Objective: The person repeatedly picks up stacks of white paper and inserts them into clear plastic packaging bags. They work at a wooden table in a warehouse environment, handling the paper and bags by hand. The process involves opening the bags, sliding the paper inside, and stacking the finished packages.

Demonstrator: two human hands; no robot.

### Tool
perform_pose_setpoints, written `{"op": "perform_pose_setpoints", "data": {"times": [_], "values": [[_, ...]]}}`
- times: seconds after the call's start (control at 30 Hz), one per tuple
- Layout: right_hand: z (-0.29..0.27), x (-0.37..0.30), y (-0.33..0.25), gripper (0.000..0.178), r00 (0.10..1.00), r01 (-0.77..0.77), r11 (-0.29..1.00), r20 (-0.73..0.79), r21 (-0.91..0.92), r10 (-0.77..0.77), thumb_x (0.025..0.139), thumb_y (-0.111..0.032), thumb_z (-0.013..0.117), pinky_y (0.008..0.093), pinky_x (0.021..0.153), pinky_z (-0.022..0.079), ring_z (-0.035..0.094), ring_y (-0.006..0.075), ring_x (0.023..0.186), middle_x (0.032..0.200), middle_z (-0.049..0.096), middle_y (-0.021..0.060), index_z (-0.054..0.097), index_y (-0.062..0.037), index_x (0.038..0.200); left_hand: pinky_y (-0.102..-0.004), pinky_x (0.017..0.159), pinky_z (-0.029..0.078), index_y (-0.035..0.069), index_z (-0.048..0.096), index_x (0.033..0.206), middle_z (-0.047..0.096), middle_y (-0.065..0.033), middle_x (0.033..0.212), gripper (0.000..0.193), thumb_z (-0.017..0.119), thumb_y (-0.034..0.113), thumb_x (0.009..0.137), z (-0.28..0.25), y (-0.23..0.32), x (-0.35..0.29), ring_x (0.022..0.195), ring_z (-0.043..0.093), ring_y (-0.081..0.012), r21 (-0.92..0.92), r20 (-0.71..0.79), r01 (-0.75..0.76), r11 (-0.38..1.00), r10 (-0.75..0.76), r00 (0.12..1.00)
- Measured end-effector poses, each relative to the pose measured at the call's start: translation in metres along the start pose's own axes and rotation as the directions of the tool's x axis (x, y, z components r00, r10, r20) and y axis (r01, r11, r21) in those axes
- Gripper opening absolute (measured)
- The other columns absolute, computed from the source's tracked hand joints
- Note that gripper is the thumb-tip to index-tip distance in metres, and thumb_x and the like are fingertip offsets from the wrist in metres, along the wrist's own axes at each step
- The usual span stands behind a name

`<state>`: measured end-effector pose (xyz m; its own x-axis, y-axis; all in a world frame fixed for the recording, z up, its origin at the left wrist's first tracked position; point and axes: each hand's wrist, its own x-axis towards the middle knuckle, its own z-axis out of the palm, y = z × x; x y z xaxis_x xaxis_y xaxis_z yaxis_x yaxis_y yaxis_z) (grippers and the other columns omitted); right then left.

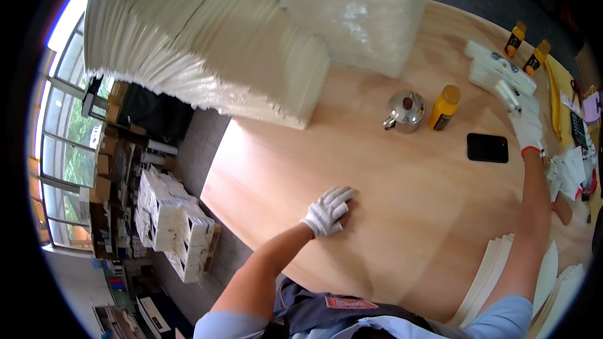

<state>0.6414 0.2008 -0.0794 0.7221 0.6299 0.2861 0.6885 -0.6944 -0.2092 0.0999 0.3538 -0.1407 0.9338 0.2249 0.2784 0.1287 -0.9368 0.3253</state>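
My left hand (330,211), in a white glove, lies on the wooden table (389,213) with its fingers stretched out and nothing in them. Far to the right, my right hand (527,129), in a white glove with a red cuff, is closed on a narrow white object with a dark mark (507,95); its exact kind is unclear. White plastic-wrapped packs (496,72) lie just beyond that hand. A black phone (487,148) rests left of my right wrist. Further left stand an orange-capped juice bottle (445,108) and a shiny metal teapot (405,112).
Tall stacks of cream sheets (207,44) cover the far left of the table, beside a clear-wrapped bundle (358,12). Two more juice bottles (515,39) stand at the far right edge. White paper scraps (567,172) and a calculator (577,129) lie right of my arm; more sheets (487,276) lie near it.
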Motion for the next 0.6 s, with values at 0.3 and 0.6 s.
{"op": "perform_pose_setpoints", "data": {"times": [0.3, 0.6], "values": [[-0.179, -0.077, -0.061, 0.049, 0.991, -0.055, 0.915, -0.093, 0.399, 0.100, 0.079, -0.030, 0.072, 0.0318, 0.081, 0.046, 0.061, 0.0194, 0.089, 0.099, 0.066, 0.0102, 0.056, 0.0004, 0.114, -0.0440, 0.101, 0.037, 0.011, 0.057, 0.103, 0.051, -0.0101, 0.126, 0.036, 0.061, 0.009, 0.067, 0.002, -0.004, -0.012, 0.120, 0.047, -0.0297, -0.047, -0.017, 0.015, 0.999, -0.016, 1.000], [-0.200, -0.265, -0.258, 0.038, 0.996, -0.025, 0.558, 0.066, 0.829, -0.052, 0.074, -0.015, 0.076, 0.0258, 0.073, 0.049, 0.061, 0.0109, 0.082, 0.092, 0.067, 0.0037, 0.061, -0.0017, 0.107, -0.0413, 0.103, 0.035, 0.012, 0.048, 0.127, 0.049, -0.0131, 0.129, 0.049, 0.063, 0.020, 0.081, 0.015, 0.000, -0.025, 0.123, 0.044, -0.0317, -0.739, 0.169, 0.404, 0.540, -0.433, 0.886]]}}
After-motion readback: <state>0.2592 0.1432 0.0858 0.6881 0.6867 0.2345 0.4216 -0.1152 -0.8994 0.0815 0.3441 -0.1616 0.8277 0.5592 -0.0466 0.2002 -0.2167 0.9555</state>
